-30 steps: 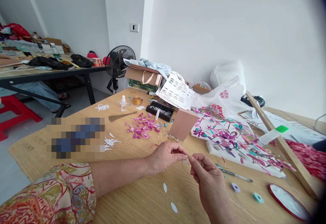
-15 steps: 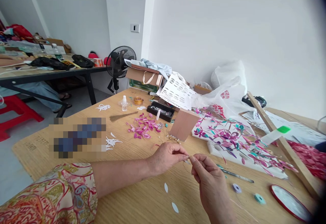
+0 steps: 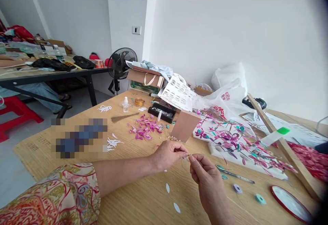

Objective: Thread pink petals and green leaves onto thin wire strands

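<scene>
In the middle of the frame, the left hand (image 3: 166, 156) and right hand (image 3: 206, 177) each pinch a thin, thread-like strand (image 3: 189, 155) between thumb and forefinger, just above the bench; whatever else is between the fingertips is too small to tell. How far that piece has got cannot be judged. Right of centre, pink, purple and teal flower sprays (image 3: 233, 138) look assembled, lying on a white foam slab (image 3: 253, 165). Loose pink petals (image 3: 145, 127) at centre and white pointed cut-outs (image 3: 114, 143) left of them appear unattached, as do two white leaf-shaped pieces (image 3: 167, 188) near the bottom.

The bench (image 3: 128, 194) is of pale, grained wood. Lower right, scissors (image 3: 235, 173) lie near a lilac spool (image 3: 237, 188), a teal spool (image 3: 260, 198) and a red-rimmed round dish (image 3: 290, 202). Behind the petals is an open black box (image 3: 167, 118). White walls (image 3: 205, 23) enclose the room; a black fan (image 3: 123, 61) stands upper left of centre, and a red plastic stool (image 3: 17, 114) sits at the left edge.
</scene>
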Action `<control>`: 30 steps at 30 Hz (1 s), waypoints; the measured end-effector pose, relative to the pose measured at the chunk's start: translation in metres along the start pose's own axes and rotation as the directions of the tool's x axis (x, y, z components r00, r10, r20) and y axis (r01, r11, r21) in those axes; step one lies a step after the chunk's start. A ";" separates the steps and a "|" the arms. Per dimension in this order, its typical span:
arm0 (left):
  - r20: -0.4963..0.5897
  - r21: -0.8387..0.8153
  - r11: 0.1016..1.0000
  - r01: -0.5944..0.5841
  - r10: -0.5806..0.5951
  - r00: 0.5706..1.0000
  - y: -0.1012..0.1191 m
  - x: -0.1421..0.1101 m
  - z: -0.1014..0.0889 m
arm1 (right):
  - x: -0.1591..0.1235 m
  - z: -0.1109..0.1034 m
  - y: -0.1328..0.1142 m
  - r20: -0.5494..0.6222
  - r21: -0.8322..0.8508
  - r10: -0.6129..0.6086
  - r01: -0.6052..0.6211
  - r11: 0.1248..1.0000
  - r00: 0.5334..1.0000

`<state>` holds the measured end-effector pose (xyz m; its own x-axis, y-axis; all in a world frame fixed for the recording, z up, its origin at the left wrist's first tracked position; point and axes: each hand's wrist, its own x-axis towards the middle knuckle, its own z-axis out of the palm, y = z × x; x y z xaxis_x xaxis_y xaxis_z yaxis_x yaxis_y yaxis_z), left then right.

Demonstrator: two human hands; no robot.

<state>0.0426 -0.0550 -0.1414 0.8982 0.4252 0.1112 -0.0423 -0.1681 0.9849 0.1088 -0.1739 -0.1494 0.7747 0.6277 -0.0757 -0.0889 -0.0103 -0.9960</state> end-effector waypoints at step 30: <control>0.029 0.271 0.955 -0.124 0.120 0.992 0.001 0.006 -0.009 | 0.000 -0.004 0.002 0.214 -0.763 -0.430 0.425 0.487 0.877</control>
<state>0.0437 -0.0448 -0.1383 0.8991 0.3757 0.2247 -0.0329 -0.4539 0.8905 0.1107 -0.1768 -0.1517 0.5841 0.7213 0.3723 0.7636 -0.3328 -0.5533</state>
